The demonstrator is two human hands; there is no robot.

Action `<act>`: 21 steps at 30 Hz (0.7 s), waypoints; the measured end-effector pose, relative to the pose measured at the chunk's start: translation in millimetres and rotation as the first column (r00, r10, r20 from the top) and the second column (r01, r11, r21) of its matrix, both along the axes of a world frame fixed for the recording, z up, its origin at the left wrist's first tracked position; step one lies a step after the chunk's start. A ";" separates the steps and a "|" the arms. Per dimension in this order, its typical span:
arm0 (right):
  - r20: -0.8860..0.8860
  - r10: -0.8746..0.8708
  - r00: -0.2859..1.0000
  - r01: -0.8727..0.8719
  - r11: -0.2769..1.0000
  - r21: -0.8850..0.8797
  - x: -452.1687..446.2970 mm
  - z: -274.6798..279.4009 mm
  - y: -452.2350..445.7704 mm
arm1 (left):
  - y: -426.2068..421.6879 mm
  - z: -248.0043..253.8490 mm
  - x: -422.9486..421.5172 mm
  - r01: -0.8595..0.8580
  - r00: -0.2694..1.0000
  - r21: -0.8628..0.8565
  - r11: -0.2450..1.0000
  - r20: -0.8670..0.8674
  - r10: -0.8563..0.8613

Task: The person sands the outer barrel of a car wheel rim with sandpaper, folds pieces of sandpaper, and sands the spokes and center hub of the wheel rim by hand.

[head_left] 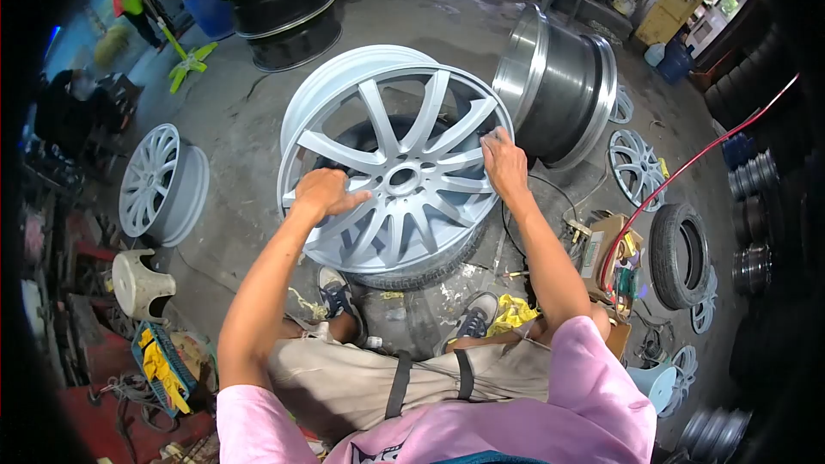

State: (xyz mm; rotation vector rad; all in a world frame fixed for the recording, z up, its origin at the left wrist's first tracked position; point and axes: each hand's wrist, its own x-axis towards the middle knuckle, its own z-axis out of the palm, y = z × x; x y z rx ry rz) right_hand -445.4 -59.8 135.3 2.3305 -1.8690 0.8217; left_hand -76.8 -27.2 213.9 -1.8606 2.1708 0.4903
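A light grey multi-spoke alloy wheel [404, 155] lies tilted in front of me, resting on a tyre [421, 273] on the floor. My left hand [326, 195] is closed over a spoke on the wheel's left side, its thumb stretched toward the hub. At the right edge of the same wheel, my right hand [505, 161] has its fingers bent and pressed against the outer lip. Whether something small is under those fingertips is hard to see.
A polished wheel barrel [559, 86] stands close at right, with black rims [284, 13] behind. Another grey wheel [159, 180] and a plastic stool [142, 283] are at left. A loose tyre [679, 256], a cardboard box [606, 245] and a red hose [687, 167] are at right.
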 end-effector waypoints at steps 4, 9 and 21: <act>0.168 -0.015 0.986 0.041 0.987 -0.156 2.2 -7.6 39.6 | 4.6 2.6 1.3 0.007 1.000 -0.008 1.000 -0.027 -0.007; 0.189 0.047 0.981 -0.007 0.979 -0.206 -2.9 -15.5 34.2 | 6.8 -3.8 3.4 0.031 0.999 -0.066 0.997 -0.015 -0.032; 0.275 -0.031 0.961 0.076 0.985 -0.154 -0.6 -0.4 30.1 | 8.1 -19.3 4.8 0.055 0.998 -0.108 0.993 -0.020 -0.058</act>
